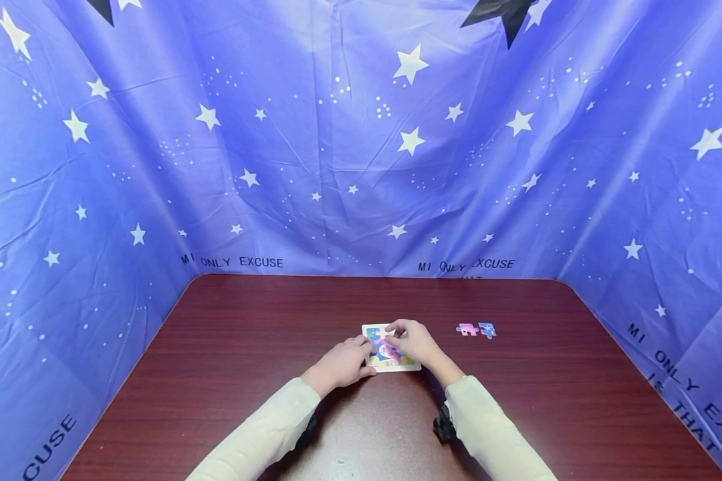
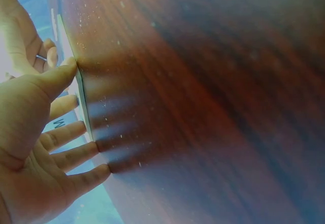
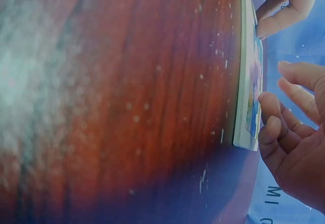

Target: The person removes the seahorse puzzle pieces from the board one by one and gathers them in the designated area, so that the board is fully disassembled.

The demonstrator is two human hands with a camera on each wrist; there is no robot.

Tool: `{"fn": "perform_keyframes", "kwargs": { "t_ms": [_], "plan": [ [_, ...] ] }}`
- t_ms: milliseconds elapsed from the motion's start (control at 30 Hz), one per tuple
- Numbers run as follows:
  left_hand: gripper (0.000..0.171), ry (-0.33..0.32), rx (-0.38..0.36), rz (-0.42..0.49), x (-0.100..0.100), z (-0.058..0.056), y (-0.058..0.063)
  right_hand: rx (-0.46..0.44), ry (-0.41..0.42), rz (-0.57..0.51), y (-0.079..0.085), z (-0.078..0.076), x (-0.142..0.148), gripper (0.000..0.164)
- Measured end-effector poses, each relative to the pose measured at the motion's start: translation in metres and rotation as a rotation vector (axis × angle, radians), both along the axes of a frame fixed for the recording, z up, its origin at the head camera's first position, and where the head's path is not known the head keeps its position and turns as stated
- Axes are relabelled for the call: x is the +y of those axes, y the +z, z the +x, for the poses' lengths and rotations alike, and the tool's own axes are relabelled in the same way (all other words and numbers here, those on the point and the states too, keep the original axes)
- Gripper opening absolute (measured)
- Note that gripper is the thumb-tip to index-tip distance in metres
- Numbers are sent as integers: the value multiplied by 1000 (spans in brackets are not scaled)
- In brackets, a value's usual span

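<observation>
A small jigsaw board (image 1: 404, 368) with a white border and a blue and pink picture lies on the table. My left hand (image 1: 343, 362) is at its left side, the thumb by the near edge and the fingers spread along the left edge. In the left wrist view these fingers (image 2: 66, 158) are mostly straight. Over the board's right part is my right hand (image 1: 416, 344), its thumb and index finger reaching left above the picture. In the right wrist view its lower fingers (image 3: 269, 132) curl loosely close to the board; no piece shows between thumb and index finger.
Two loose jigsaw pieces, a pink one (image 1: 467, 329) and a blue one (image 1: 487, 330), lie right of the board. The dark red-brown table (image 1: 247, 321) is bounded by a blue curtain with white stars (image 1: 337, 200) at the back and sides.
</observation>
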State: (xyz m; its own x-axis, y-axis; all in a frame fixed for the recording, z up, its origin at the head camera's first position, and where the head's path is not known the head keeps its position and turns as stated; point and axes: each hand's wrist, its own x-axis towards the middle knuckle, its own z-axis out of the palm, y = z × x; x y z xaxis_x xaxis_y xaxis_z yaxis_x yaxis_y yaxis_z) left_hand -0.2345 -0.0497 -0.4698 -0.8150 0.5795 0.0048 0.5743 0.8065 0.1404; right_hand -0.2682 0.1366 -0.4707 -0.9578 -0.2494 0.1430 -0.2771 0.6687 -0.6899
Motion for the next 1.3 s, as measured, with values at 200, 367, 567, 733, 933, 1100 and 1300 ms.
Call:
{"fn": "perform_keyframes", "kwargs": {
  "t_ms": [200,367,567,733,933,1100,1300],
  "plan": [
    [39,-1,-5,3,0,-1,-1,-25,0,0,-1,-1,-2,16],
    [38,-6,5,12,0,-1,-2,-34,7,5,1,-2,-5,15],
    [38,-10,12,15,0,-1,-1,-27,16,29,3,-3,-9,14],
    [37,-11,19,18,0,-1,-1,-19,8,70,1,-4,-10,13],
    [37,-12,9,18,0,0,0,-10,7,104,0,-5,-11,13],
    [38,-15,16,10,-1,1,1,-14,8,104,0,-5,-12,13],
    [37,-18,27,10,-1,1,0,-14,0,137,-4,-8,-12,14]
  ]
}}
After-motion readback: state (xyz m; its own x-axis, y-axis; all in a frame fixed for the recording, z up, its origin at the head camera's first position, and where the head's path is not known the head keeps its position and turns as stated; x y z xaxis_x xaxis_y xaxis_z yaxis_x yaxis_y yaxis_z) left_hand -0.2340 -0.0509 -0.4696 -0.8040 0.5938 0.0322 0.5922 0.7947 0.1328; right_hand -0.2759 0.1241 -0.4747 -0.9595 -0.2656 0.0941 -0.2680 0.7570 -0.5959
